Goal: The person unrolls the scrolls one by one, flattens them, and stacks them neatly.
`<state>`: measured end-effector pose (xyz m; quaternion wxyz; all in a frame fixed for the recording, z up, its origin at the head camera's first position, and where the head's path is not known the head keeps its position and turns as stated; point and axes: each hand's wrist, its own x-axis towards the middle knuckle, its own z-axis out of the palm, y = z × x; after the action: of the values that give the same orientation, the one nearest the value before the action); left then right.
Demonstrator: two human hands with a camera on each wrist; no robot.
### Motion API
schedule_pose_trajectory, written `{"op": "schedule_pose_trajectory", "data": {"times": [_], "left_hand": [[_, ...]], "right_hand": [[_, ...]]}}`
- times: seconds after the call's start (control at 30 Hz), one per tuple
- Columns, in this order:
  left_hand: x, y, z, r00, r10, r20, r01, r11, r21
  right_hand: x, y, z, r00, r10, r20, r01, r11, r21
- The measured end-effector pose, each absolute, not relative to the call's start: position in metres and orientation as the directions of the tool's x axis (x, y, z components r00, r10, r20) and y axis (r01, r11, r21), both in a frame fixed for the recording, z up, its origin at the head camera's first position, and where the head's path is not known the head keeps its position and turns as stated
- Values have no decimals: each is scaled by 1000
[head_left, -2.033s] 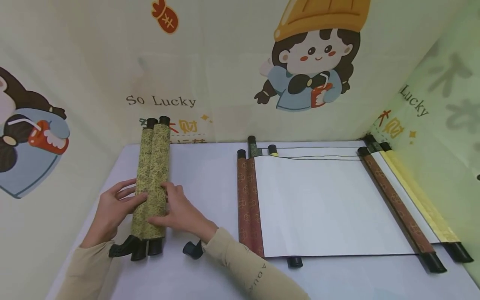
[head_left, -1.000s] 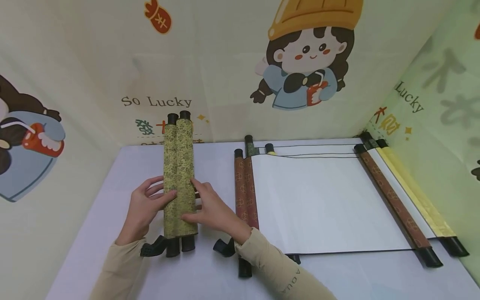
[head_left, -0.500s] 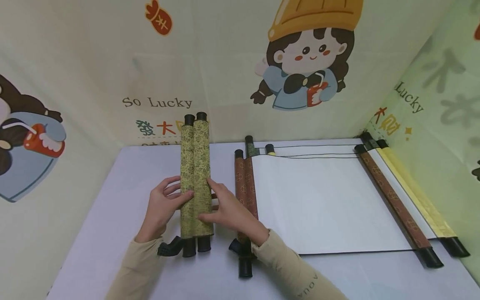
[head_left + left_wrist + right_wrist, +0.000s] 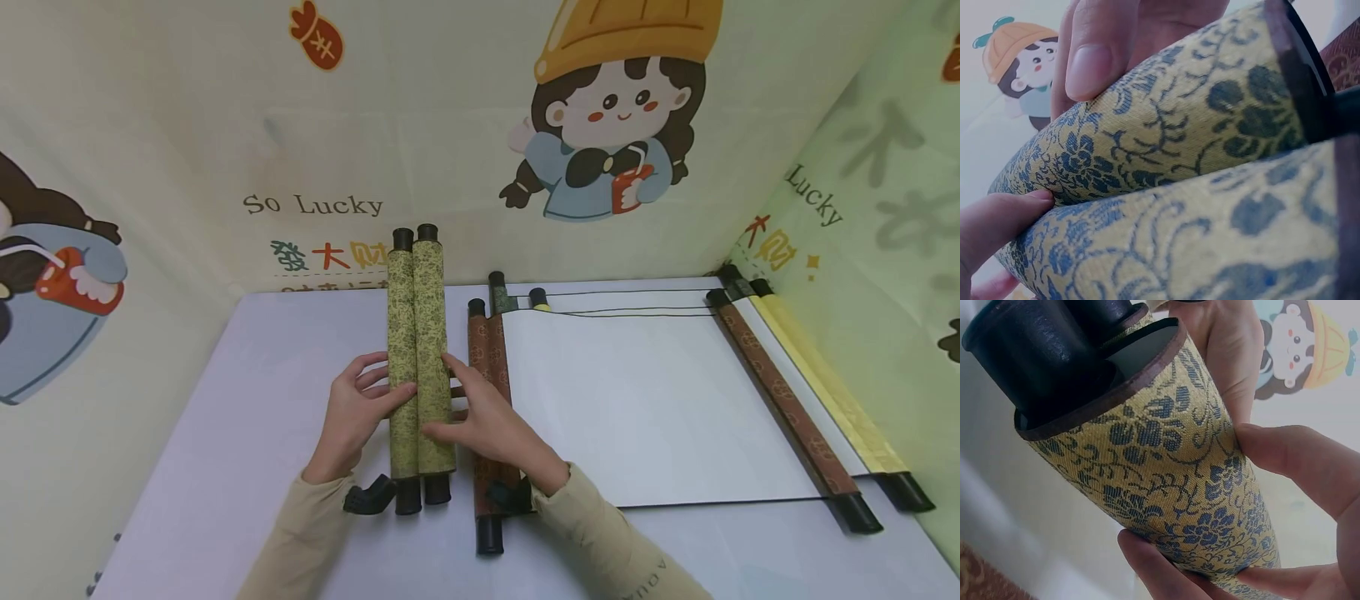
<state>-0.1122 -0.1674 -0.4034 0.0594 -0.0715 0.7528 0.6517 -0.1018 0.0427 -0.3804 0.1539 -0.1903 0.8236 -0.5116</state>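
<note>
Both hands hold a rolled scroll point(image 4: 431, 333) covered in yellow brocade with dark blue flowers, its two rolls standing side by side with black knobs at the ends. My left hand point(image 4: 352, 417) grips the left roll, thumb across its front. Around the right roll curls my right hand point(image 4: 495, 421), thumb low on the front and fingers at its right edge. In the left wrist view the left thumb point(image 4: 1007, 222) lies by the seam between the rolls. The right wrist view shows the brocade point(image 4: 1179, 481) close up, with black knobs point(image 4: 1035, 350) at one end.
To the right lies a red-brown scroll point(image 4: 787, 400), spread to show white paper point(image 4: 660, 400). Beneath it are a yellow scroll point(image 4: 832, 383) and a dark green one point(image 4: 497, 292). A printed cloth wall point(image 4: 450, 150) stands behind the table point(image 4: 247, 417).
Both hands have carried the yellow brocade scroll to the right, from the table's left side to beside the red-brown scroll. Their grip looks the same. The spread scrolls stay in place.
</note>
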Motion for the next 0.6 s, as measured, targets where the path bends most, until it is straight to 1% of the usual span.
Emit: {"op": "schedule_pose_trajectory", "data": {"times": [0.23, 0.47, 0.6], "left_hand": [[-113, -155, -403, -983, -29, -183, -186, 150, 971], [-111, -143, -401, -982, -10, -188, -188, 121, 975], [-109, -136, -399, -982, -4, -187, -186, 120, 975]], "right_hand": [[-99, 56, -380, -897, -440, -47, -154, 410, -899], [-95, 65, -380, -923, -384, -34, -155, 448, -881], [-95, 70, -380, -929, -368, -34, -140, 435, -890]]}}
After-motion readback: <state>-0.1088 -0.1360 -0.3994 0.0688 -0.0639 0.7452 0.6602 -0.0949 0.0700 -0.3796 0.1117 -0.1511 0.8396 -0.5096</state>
